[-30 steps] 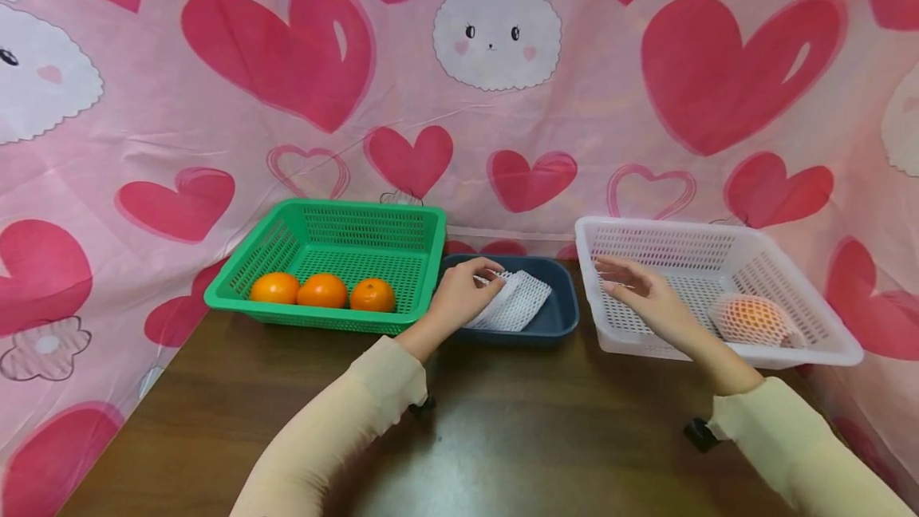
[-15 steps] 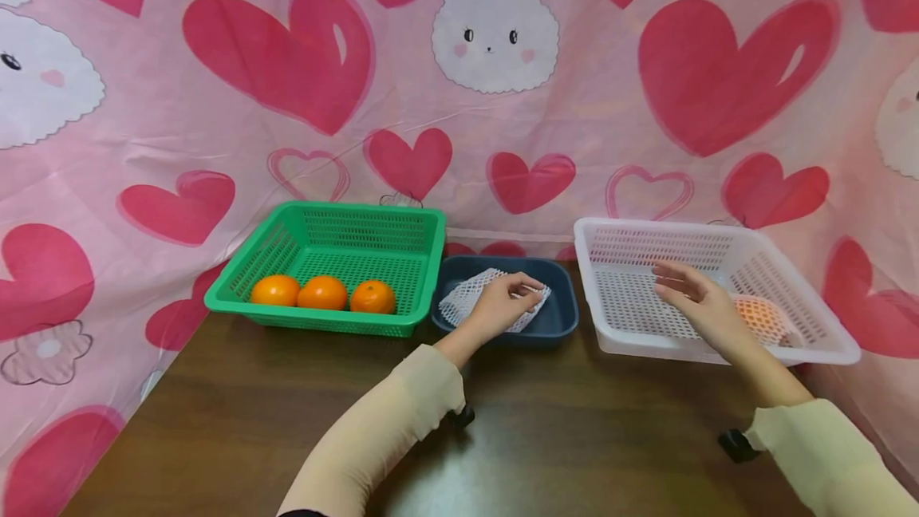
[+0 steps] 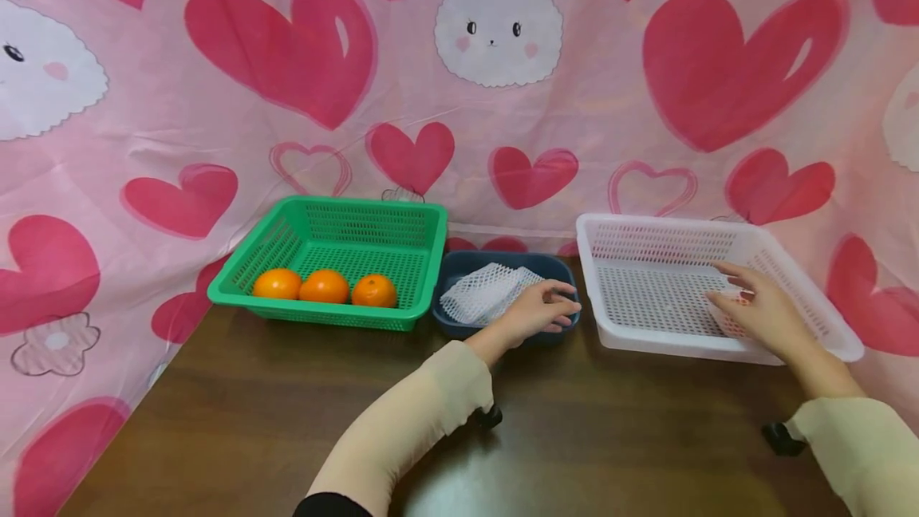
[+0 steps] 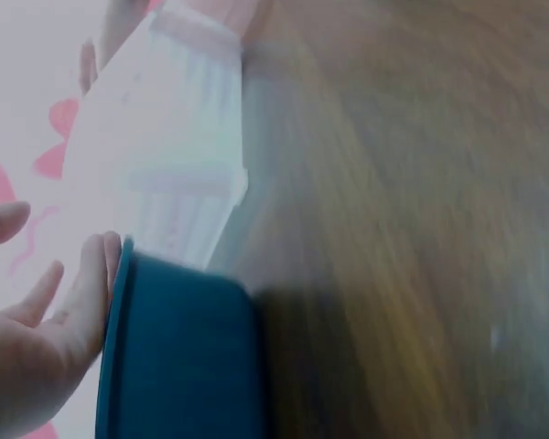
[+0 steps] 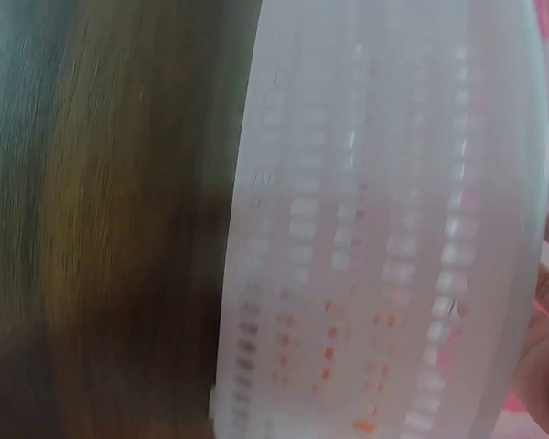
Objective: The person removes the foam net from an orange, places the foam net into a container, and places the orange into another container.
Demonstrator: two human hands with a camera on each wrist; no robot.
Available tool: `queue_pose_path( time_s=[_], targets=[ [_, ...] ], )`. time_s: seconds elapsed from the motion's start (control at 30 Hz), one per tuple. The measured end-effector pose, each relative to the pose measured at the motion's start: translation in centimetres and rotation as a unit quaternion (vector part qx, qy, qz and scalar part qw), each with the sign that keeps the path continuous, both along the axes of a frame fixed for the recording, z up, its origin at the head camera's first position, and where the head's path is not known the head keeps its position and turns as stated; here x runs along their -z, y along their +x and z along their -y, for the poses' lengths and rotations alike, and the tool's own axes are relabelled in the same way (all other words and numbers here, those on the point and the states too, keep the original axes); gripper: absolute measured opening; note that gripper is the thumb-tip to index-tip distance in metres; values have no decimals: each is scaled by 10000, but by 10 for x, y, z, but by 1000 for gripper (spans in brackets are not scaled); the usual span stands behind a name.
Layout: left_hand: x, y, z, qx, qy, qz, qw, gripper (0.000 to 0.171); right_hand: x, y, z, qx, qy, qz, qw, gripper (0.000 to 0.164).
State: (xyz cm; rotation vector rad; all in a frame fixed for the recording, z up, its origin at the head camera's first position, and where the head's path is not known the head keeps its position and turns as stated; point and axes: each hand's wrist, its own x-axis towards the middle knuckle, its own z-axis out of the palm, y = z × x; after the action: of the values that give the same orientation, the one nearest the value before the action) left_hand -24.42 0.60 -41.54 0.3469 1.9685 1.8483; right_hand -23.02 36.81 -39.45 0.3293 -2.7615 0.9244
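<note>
Over the right end of the dark blue tray (image 3: 558, 268), my left hand (image 3: 540, 312) hovers with its fingers loosely bent and nothing held. White foam net sleeves (image 3: 479, 294) lie in that tray, partly covered by the hand. The left wrist view has the left hand (image 4: 50, 338) spread at the tray's rim. My right hand (image 3: 767, 309) is above the white basket (image 3: 639, 333), thumb and fingers apart. An orange in a foam net (image 3: 727, 317) sits in that basket, mostly hidden by this hand; bits of orange show through the basket slots in the right wrist view.
To the left stands a green basket (image 3: 326, 315) with three oranges (image 3: 324, 287) along its front side. All containers stand on a brown wooden table (image 3: 610, 429). A pink heart-printed cloth (image 3: 531, 118) hangs close behind them.
Both hands have moved to the right, the left from the foam nets to the tray's right end, the right toward the netted orange. Containers and oranges stay put.
</note>
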Motion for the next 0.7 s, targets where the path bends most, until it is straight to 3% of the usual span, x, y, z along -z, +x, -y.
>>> queue_pose_path(
  time_s=[0.23,0.47,0.7],
  targets=[
    [-2,4,-19,-78,519,484,9975,48,2,-4,-25,279,425,357,9981,65],
    [1,4,-28,-324,479,225,9981,58,-2,-7,-39,473,753,903,9919,76],
    [1,6,-40,-675,778,509,9934,52,0,-10,-51,501,1082,1618,9796,90]
  ],
)
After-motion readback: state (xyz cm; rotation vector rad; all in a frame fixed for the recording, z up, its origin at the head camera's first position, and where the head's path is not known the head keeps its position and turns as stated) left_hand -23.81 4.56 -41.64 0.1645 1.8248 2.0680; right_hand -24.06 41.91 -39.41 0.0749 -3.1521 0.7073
